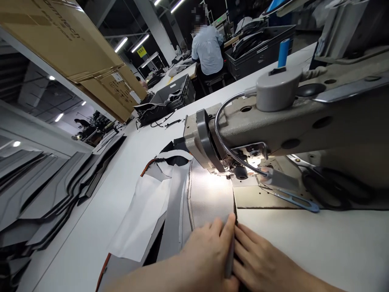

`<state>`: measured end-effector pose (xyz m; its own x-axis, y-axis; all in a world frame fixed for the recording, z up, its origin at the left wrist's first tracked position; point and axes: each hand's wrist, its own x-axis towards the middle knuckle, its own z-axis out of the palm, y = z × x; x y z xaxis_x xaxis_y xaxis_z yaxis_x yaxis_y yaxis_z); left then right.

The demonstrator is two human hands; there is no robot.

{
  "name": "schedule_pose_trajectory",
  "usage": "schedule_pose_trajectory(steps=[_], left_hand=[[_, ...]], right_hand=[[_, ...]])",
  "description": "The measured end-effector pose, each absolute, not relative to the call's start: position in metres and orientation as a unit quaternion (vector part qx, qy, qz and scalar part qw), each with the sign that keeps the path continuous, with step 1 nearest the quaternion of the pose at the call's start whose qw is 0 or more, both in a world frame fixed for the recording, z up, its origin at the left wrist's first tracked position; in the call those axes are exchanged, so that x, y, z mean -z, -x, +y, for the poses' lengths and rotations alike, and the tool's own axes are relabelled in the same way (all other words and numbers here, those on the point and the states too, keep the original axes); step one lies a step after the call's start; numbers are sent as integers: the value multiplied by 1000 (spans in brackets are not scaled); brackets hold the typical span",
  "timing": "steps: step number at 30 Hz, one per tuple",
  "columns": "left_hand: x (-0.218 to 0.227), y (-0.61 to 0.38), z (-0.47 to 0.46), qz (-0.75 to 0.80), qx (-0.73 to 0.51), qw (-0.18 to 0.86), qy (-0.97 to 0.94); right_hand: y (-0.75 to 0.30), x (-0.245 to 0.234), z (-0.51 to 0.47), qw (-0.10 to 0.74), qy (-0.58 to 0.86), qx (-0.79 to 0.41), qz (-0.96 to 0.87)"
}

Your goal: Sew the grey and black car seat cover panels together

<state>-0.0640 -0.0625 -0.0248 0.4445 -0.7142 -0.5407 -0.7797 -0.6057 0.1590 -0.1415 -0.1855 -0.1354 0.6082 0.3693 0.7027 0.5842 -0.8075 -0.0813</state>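
Observation:
A grey mesh fabric panel (209, 198) with stitched seams runs under the needle area of the sewing machine (240, 121), lit by its lamp. My left hand (209, 247) presses on the panel's near part, with thumb and fingers closed at its right edge. Against that same edge, my right hand (258, 257) pinches the fabric layers from the right side, its fingertips beside the left hand's. The near end of the edge is partly hidden by both hands. To the left, a white fabric flap (142, 219) and orange-edged grey pieces lie joined or close to the panel.
Scissors (328, 182) and a blue-grey thread snipper (298, 200) lie under the machine arm. Stacked grey cut panels (54, 182) line the left side. Cardboard boxes (69, 44) stand upper left. Behind the table are grey crates (261, 50) and a seated person (208, 48).

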Motion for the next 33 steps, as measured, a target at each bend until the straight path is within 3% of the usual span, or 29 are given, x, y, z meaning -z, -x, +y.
schedule_pose_trajectory(steps=[2,7,13,20,33], left_hand=[[23,68,-56,418,-309,61,852],[16,54,-52,369,-325,-43,870],[31,70,-69,385,-326,60,861],[27,41,-77,394,-344,50,851],[32,11,-98,407,-298,87,859]], right_hand=[[142,125,-190,139,866,367,-309],[143,106,-205,84,845,385,-361],[149,131,-209,144,859,370,-322],[135,139,-207,159,872,383,-259],[104,129,-227,84,912,321,-241]])
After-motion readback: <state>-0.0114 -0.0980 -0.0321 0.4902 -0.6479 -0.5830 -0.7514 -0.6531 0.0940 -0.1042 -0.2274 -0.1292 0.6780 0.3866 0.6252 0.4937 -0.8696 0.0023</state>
